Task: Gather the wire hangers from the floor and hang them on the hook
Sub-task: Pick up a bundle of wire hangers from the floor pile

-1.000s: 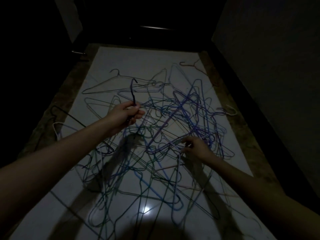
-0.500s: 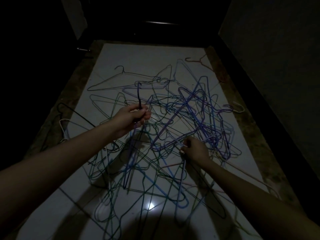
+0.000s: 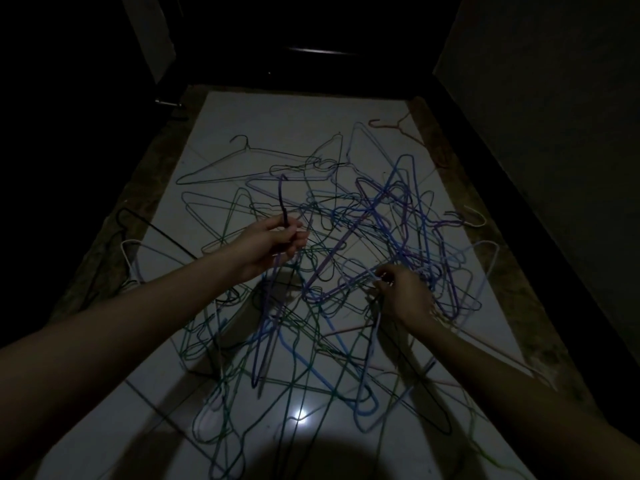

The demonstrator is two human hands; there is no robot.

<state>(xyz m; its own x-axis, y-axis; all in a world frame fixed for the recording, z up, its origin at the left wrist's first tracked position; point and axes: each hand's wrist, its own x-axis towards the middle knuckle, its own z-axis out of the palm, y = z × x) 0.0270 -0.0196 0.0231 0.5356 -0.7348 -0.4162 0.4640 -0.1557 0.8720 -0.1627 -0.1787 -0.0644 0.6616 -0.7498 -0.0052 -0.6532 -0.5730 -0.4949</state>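
Fingers of left hand grip purple hanger.

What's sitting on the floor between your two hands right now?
In the head view, tangled wire hangers cover the white floor between the left hand, which grips a hanger's hook, and the right hand, which pinches a wire in the pile.

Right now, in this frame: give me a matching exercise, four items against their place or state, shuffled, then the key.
Items:
1. left hand
2. right hand
3. white hanger hook
4. reddish hanger

States:
A. lies at the far right corner of the floor
B. holds a dark hanger neck, hook pointing up
C. pinches a wire in the pile
D. lies at the right floor edge, apart from the hands

Pairs: 1-B, 2-C, 3-D, 4-A
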